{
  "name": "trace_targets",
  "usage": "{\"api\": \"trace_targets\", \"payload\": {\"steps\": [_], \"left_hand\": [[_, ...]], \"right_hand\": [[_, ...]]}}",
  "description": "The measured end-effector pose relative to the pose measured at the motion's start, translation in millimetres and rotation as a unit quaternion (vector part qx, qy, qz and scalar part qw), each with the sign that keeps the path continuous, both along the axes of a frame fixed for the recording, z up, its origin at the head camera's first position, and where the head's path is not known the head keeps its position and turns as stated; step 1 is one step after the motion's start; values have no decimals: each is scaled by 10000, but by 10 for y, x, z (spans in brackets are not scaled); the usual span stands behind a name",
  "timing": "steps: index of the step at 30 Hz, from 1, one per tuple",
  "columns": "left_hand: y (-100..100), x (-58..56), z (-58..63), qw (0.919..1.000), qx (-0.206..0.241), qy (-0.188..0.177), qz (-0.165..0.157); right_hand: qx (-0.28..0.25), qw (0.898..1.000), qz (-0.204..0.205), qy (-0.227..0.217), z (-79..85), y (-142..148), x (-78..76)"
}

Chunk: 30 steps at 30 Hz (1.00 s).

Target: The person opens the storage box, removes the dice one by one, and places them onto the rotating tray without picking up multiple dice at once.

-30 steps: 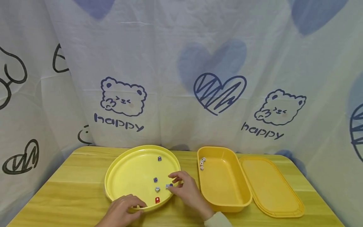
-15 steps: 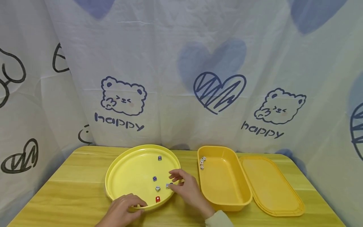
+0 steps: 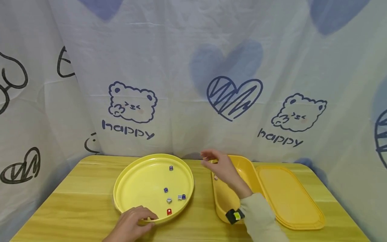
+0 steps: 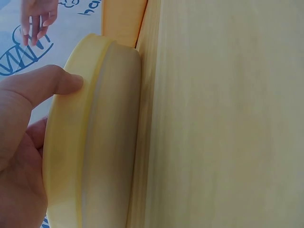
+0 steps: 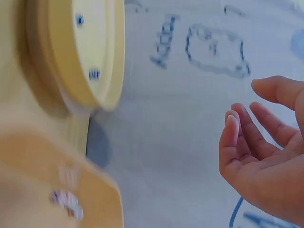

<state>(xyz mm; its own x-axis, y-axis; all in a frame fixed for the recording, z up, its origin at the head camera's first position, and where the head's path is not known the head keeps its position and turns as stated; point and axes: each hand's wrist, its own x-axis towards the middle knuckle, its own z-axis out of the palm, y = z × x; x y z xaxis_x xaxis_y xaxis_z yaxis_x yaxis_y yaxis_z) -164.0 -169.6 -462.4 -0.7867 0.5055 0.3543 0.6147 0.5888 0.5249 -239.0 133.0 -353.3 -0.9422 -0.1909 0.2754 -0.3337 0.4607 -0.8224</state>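
Observation:
My left hand (image 3: pixel 131 222) grips the near rim of a round yellow tray (image 3: pixel 137 186), its thumb against the outer wall in the left wrist view. Inside the tray lie three blue dice (image 3: pixel 165 190), two white dice (image 3: pixel 169 200) and a red die (image 3: pixel 169 211). One white die stands right beside a blue one near the right wall. My right hand (image 3: pixel 223 168) hovers over the left side of an orange-yellow bin (image 3: pixel 225 198). Its thumb and relaxed fingers are apart with nothing between them. White dice (image 5: pixel 67 203) sit in the bin, partly hidden by this hand in the head view.
To the right of the bin, a flat orange-yellow lid (image 3: pixel 290 198) lies on the wood-grain table (image 3: pixel 69 201). A white cloth (image 3: pixel 181 141) printed with hearts and bears hangs behind the table's far edge.
My right hand has left the dice at the tray's right side and moved right and up, over the bin. My left hand stays on the rim, and the tray's dice keep their places.

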Motion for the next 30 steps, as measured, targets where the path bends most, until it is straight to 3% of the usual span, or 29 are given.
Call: {"api": "trace_targets", "payload": {"steps": [3, 6, 15, 19, 24, 30], "left_hand": [[-10, 2, 6, 10000, -10, -57, 20], [-25, 3, 1, 9999, 2, -112, 28], [-26, 1, -69, 9999, 91, -72, 0], [-19, -3, -74, 9999, 122, -12, -47], [-2, -4, -59, 9999, 101, -22, -72], [-12, -35, -26, 9999, 96, 104, -82]], "right_hand": [[134, 9997, -81, -196, 29, 154, -189], [160, 9987, -97, -474, -44, 283, -366], [-111, 9861, -750, -1478, -571, 507, -685], [-1, 9786, -948, -1824, -785, 596, -733], [119, 9689, -1038, -2242, -932, 692, -697], [-269, 9724, -1028, -2078, -1040, 654, -693]]}}
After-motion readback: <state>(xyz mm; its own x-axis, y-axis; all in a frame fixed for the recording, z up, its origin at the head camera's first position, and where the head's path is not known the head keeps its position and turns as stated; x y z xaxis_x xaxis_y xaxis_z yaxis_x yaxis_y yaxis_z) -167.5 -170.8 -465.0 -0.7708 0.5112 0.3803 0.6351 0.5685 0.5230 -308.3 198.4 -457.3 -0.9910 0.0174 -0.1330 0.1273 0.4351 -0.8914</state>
